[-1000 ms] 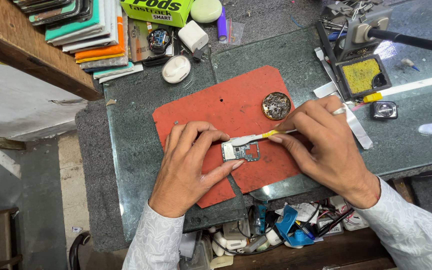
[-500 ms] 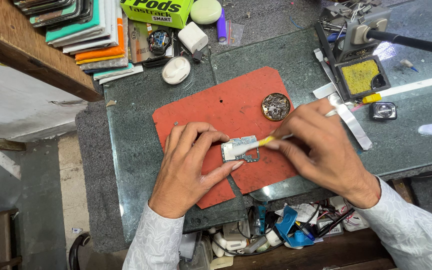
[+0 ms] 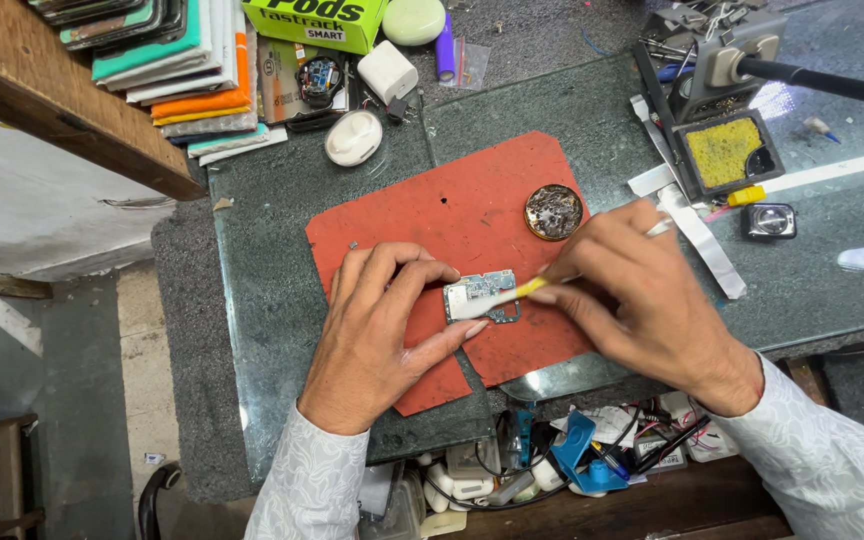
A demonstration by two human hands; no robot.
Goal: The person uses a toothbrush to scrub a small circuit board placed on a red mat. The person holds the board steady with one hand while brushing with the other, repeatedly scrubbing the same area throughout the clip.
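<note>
My left hand (image 3: 377,335) fingers pinning circuit board (image 3: 480,296) flat on red mat (image 3: 452,215), counter center. Right hand (image 3: 642,290) fingers gripping yellow brush (image 3: 512,293); board at 9 o'clock from it, long axis 3-to-9.

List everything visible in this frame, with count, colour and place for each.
circuit board: 1, blue-grey, on the mat, pinned by the left fingers
brush: 1, yellow handle with white bristles, on the board
mat: 1, red-orange, centre of the table
table: 1, dark green stone
round tin: 1, brassy, on the mat's right edge
sponge tray: 1, black with a yellow sponge, upper right
green box: 1, top centre
stack of flat cases: several, mixed colours, upper left
white charger: 1, beside the box
white oval case: 1, above the mat
left hand: 1, holding the board down
right hand: 1, ringed, gripping the brush
</note>
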